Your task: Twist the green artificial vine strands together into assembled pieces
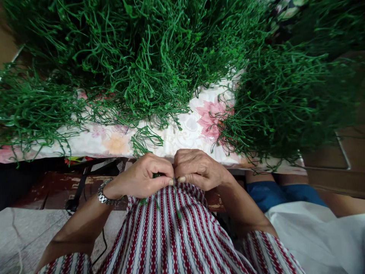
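Just past the table's near edge and in front of my striped shirt, my two hands meet knuckle to knuckle. My left hand (151, 173) is closed, thumb against the bent forefinger, with bits of green branching stem showing in and below it. Closed as well, my right hand (199, 169) pinches at the same spot with its thumb. A thin green stem (178, 211) hangs down from between the fingertips; most of what they grip is hidden. Behind my left hand, a small bunch of green stems (146, 139) lies on the tablecloth's edge.
Large heaps of artificial-looking green stems (159, 57) cover the table's back and left. Another heap (279, 102) sits at the right. Beneath them is a flowered tablecloth (182, 137). To my right, a person's legs in blue shorts (265, 194) are close by.
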Tool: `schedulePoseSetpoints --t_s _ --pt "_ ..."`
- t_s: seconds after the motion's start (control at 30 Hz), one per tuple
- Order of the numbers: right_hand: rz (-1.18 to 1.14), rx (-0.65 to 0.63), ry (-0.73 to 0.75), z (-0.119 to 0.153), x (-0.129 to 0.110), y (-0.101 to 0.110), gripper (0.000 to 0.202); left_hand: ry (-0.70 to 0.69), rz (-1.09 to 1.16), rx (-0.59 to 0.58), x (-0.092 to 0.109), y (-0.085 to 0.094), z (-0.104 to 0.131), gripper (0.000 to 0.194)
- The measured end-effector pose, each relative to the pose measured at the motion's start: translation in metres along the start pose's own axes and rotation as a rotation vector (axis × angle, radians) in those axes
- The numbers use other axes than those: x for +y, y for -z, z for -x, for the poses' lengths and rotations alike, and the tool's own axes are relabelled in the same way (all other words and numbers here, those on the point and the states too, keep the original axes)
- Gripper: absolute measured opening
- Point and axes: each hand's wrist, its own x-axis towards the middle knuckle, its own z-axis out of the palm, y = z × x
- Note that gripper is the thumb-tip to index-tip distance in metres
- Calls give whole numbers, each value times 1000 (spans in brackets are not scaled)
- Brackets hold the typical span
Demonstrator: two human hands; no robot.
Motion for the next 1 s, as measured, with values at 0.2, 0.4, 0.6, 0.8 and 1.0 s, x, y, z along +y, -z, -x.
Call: schedulePoseSetpoints --t_s 0.2,0.4,0.6,0.8,1.0 --pt "-156 411 -276 4 1 -5 19 71 -24 95 0 2 -3 13" --pt "-151 389 -368 5 -5 -9 29 21 -130 272 -9 -10 -10 9" --pt "-69 521 -496 27 4 2 31 7 -136 60 -9 0 -4 14" --pt "175 963 -447 35 -4 19 23 -49 -268 -6 -7 3 -3 14" --pt "210 489 -277 2 -25 -14 25 -134 -342 280 -8 -15 -10 15"
